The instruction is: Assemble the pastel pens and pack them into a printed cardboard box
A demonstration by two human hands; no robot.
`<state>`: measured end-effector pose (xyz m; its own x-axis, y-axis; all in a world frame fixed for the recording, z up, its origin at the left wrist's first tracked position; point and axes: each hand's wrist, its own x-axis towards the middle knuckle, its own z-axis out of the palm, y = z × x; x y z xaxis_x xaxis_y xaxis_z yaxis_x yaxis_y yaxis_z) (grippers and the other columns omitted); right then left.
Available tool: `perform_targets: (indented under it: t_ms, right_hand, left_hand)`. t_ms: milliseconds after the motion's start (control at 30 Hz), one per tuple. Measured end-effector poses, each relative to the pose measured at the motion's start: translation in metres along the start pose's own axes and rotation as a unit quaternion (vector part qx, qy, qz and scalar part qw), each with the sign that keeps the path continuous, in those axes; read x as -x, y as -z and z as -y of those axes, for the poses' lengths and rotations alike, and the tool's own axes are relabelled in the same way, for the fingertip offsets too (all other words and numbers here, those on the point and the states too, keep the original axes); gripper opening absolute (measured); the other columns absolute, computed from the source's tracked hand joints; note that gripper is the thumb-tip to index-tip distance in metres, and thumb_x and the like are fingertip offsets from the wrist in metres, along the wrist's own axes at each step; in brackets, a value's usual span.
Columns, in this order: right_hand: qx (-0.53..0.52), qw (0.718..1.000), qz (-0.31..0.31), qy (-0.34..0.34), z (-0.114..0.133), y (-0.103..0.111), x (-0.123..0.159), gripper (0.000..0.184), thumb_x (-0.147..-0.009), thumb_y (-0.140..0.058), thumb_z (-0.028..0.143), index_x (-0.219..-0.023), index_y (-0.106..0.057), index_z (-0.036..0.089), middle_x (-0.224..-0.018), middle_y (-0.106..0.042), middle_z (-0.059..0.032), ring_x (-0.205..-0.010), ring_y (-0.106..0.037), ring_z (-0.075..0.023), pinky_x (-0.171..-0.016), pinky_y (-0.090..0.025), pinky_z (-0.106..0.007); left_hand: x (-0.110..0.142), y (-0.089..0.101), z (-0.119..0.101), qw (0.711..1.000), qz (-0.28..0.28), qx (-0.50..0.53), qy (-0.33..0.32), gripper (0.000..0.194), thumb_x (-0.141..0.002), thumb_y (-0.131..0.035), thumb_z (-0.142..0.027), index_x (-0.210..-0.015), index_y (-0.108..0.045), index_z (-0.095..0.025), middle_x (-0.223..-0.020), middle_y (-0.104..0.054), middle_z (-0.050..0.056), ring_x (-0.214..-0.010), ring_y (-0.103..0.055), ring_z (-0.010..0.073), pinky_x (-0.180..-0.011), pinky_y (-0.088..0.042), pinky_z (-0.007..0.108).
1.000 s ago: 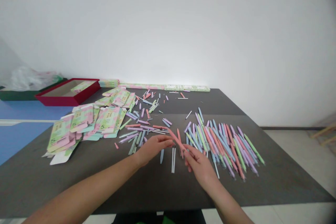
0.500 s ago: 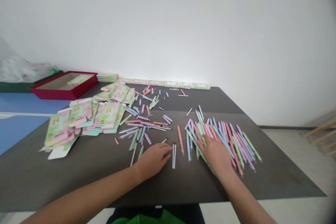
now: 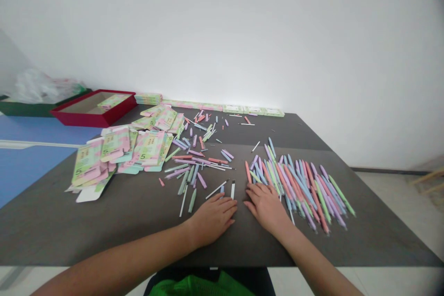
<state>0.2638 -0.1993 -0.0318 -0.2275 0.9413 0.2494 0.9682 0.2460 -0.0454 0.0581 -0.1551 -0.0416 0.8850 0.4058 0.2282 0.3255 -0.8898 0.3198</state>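
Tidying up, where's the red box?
In the head view, the red box sits at the back left, between the green box and the stack of pastel cartons.

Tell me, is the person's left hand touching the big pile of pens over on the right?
Apart. The head view shows dark tabletop between the left hand and the pile of pens, with the right hand nearer the pile.

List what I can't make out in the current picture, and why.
All in the head view:
- Refills: near ends hidden by the left hand.
- Red pen: near end hidden by the right hand.
- Grip: palms face down, hiding whatever is beneath.
- Cartons: fine print too small.
- Plastic: too crumpled to show any contents.
- Wooden bars: blurred, cut off by the right edge.
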Motion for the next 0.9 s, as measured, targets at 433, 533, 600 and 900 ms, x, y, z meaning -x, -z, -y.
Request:
perform_targets:
  t_ms: [433, 533, 600, 900]
  right_hand:
    - [-0.05, 0.992, 0.063, -0.098, 0.042, 0.009, -0.027, 0.03, -0.088, -0.045, 0.027, -0.113, -0.056, 0.014, -0.09, -0.067, -0.0111, -0.083, -0.062, -0.025, -0.075, -0.042, -0.035]
    - [-0.028, 0.985, 0.1, -0.137, 0.058, 0.005, -0.037, 0.045, -0.086, -0.046, 0.027, -0.127, -0.044, 0.008, -0.088, -0.068, -0.0145, -0.079, -0.065, -0.0275, -0.071, -0.043, -0.036]
    - [-0.009, 0.982, 0.118, -0.149, 0.064, 0.002, -0.042, 0.05, -0.083, -0.048, 0.024, -0.13, -0.04, 0.006, -0.091, -0.068, -0.0168, -0.081, -0.065, -0.0291, -0.071, -0.044, -0.037]
    - [0.006, 0.968, 0.157, -0.195, 0.065, 0.002, -0.042, 0.052, -0.08, -0.045, 0.014, -0.132, -0.038, 0.006, -0.1, -0.066, -0.0172, -0.083, -0.066, -0.0239, -0.061, -0.044, -0.026]
  left_hand:
    - [0.008, 0.056, 0.032, 0.959, -0.152, 0.075, 0.229, 0.03, -0.086, -0.046, -0.021, -0.112, -0.06, -0.021, -0.102, -0.063, 0.008, -0.095, -0.057, 0.0225, -0.088, -0.04, 0.034]
    - [0.014, 0.063, 0.043, 0.94, -0.186, 0.115, 0.261, 0.024, -0.084, -0.05, -0.025, -0.103, -0.064, -0.022, -0.092, -0.064, 0.007, -0.085, -0.058, 0.0219, -0.083, -0.041, 0.032]
    - [0.018, 0.062, 0.042, 0.936, -0.19, 0.13, 0.265, 0.02, -0.084, -0.051, -0.027, -0.097, -0.066, -0.022, -0.089, -0.065, 0.006, -0.081, -0.058, 0.0212, -0.082, -0.041, 0.031]
    - [0.019, 0.069, 0.031, 0.949, -0.077, 0.055, 0.301, 0.019, -0.086, -0.045, -0.024, -0.087, -0.063, -0.019, -0.088, -0.064, 0.005, -0.083, -0.058, 0.0187, -0.078, -0.042, 0.03]
